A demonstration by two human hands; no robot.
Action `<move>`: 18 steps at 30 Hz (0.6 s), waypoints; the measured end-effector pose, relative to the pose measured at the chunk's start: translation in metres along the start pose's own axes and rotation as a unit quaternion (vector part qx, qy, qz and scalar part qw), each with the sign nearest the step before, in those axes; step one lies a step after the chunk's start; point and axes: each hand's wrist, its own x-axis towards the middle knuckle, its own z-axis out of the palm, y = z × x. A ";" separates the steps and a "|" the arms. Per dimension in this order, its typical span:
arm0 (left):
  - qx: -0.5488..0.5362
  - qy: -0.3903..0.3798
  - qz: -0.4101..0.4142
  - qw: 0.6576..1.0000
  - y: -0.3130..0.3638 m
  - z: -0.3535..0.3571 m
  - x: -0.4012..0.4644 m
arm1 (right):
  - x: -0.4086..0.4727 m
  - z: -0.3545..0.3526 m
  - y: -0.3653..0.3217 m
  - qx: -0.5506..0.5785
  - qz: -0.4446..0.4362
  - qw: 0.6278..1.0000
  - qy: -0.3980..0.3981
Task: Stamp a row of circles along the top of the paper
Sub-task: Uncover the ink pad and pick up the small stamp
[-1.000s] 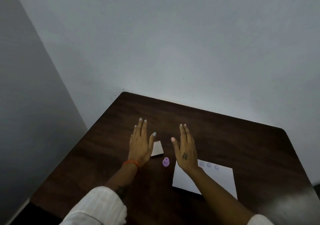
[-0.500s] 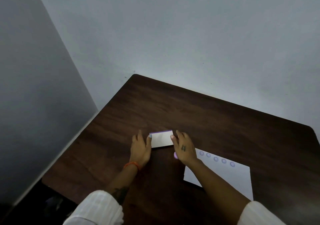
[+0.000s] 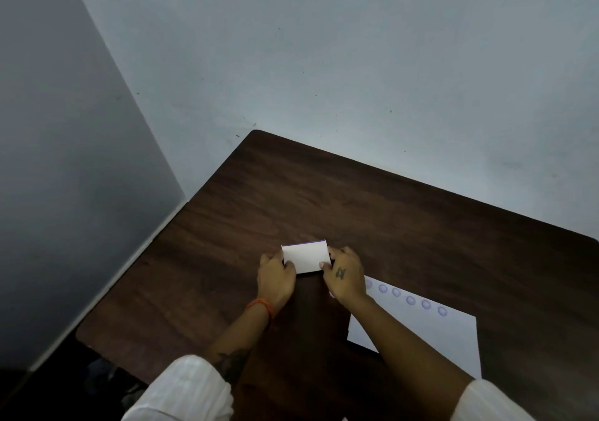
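Both hands on a small white box (image 3: 304,258) w/ a purple strip along its far edge, sitting on the dark wood table (image 3: 372,206). Left hand (image 3: 275,279) grips the box's left end, fingers curled onto it, thumb on the near-left corner. Right hand (image 3: 343,274) holds the right end, fingers wrapped over the far-right corner, thumb tip on the near-right edge. Box pinched between the two hands; can't tell if it's lifted or flat on the table.

Paper (image 3: 431,330) lies flat to the right, near the right wrist, well clear of the box. Row of purple circles (image 3: 411,300) runs along its top edge, approx. six visible; the leftmost sits just beside the right hand, partly hidden by it. Right forearm crosses the paper's near-left part. A bit of pale pink shows under the right wrist at the paper's left edge; too hidden to tell what it is.

Orange band (image 3: 261,305) on the left wrist, white sleeves (image 3: 181,388) pushed up. Grey walls (image 3: 324,64) behind the table corner.
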 end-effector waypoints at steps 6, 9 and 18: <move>-0.008 0.040 0.025 0.999 0.003 -0.008 -0.004 | -0.003 -0.004 -0.015 0.012 -0.010 0.999 0.052; -0.019 0.078 0.035 0.996 0.001 -0.022 -0.010 | -0.008 -0.006 -0.026 0.041 -0.032 0.997 0.055; -0.021 0.146 0.007 0.989 -0.047 -0.038 -0.040 | -0.055 0.021 -0.036 0.105 -0.051 0.993 -0.002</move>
